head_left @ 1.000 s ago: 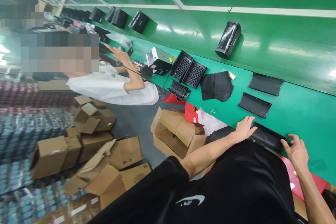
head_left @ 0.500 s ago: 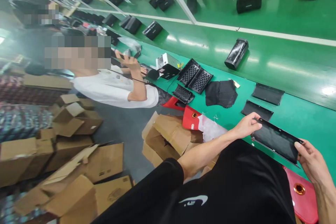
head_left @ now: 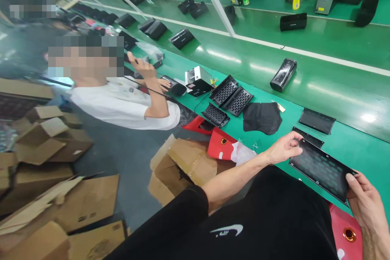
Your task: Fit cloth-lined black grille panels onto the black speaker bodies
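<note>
left hand, right hand, seemingly gripping

A white swoosh logo marks the person's black shirt.

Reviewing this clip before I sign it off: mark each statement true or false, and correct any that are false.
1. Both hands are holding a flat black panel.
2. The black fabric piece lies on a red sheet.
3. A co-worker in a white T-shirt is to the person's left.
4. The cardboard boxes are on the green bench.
1. The left hand and right hand hold a flat black panel: true.
2. False: the black fabric piece lies on the green bench.
3. The co-worker in a white T-shirt is to the person's left: true.
4. False: the cardboard boxes are on the grey floor.
</note>
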Demonstrator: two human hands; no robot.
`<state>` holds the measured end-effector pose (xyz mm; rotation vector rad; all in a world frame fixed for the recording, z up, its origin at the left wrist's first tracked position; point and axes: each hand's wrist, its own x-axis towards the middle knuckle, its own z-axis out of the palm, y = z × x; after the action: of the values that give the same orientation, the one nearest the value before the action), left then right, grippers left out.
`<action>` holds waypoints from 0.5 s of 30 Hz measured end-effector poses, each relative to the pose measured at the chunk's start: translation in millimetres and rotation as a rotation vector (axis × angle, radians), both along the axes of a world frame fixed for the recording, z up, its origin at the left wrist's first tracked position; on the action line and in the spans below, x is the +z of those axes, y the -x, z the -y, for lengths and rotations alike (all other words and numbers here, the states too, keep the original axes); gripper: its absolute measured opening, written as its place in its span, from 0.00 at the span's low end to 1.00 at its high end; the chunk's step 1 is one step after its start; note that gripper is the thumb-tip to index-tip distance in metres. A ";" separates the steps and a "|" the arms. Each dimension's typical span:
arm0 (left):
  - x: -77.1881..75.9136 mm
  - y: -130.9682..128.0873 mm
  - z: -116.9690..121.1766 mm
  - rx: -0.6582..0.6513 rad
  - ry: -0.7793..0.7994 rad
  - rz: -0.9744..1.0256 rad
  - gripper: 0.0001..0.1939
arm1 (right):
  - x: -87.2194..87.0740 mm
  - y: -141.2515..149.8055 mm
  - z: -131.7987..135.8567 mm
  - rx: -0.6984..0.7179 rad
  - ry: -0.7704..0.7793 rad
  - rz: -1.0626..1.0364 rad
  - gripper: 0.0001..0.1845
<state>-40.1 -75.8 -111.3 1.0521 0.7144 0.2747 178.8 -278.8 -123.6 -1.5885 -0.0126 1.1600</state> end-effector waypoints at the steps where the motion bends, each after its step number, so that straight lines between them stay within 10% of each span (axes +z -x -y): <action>1: 1.4 2.4 -1.4 0.004 0.004 0.005 0.24 | 0.3 2.2 -0.2 -0.005 -0.004 -0.001 0.26; 15: 4.5 14.0 -13.7 -0.002 0.024 0.040 0.23 | 11.2 16.5 -21.1 0.012 0.030 0.087 0.27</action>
<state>-54.1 -62.1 -106.8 1.0217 0.6789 0.2843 162.3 -257.7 -112.4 -1.6660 -0.0618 1.1038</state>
